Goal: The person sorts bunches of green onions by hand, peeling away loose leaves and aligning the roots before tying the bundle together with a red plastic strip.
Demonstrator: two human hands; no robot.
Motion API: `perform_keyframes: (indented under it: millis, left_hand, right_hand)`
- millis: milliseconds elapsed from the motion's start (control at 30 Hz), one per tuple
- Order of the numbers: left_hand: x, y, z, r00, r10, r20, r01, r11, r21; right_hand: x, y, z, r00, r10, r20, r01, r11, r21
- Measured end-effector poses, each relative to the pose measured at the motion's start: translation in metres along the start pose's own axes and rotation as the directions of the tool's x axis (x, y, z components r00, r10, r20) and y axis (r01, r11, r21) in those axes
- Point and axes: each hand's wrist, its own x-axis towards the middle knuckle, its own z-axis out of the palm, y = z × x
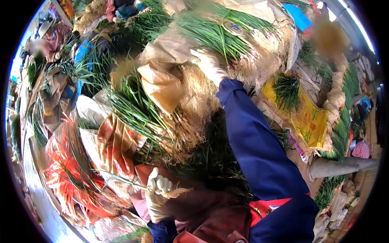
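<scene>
Two gloved hands engaged | left hand [157, 193] clamped on a rooty scallion stalk [121, 178] — trimming unfinished; right hand [208, 65] closing on stacked scallion bundle [219, 34] | many bundles remain.

The right hand [208, 65] rests on bundled scallions [219, 34] ahead, while the left hand [157, 194] holds a stalk [121, 178] near the lap.

There is a single view, from a wide fisheye camera worn on the person's head. It looks steeply down and forward over the person's own arms, which enter from the lower edge, onto heaped bundles of green onions [162, 117] close below. Straight lines bend toward the round rim, and the corners are black. The far ground, with other workers, curves along the upper and right edges.
</scene>
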Motion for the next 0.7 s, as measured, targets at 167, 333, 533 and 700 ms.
perform_keyframes:
  millis: [167, 333, 533, 700]
  left_hand:
    - [-0.011, 0.01, -0.015, 0.998, 0.063, 0.008, -0.062, 0.998, -0.018]
    - [-0.011, 0.012, -0.02, 0.991, 0.024, 0.129, -0.025, 1.0, 0.006]
    - [-0.012, 0.012, -0.019, 0.995, 0.009, 0.097, -0.005, 0.999, -0.047]
    - [-0.003, 0.01, -0.008, 0.992, -0.037, 0.121, 0.04, 0.999, -0.029]
  right_hand:
    - [0.029, -0.05, 0.01, 0.833, 0.551, 0.041, -0.486, 0.696, 0.529]
    - [0.011, -0.043, 0.016, 0.881, 0.449, -0.153, -0.431, 0.892, 0.134]
    - [0.009, -0.066, -0.002, 0.937, 0.294, -0.188, -0.28, 0.955, 0.099]
    - [0.011, -0.094, -0.022, 0.98, 0.151, -0.133, -0.14, 0.986, 0.085]
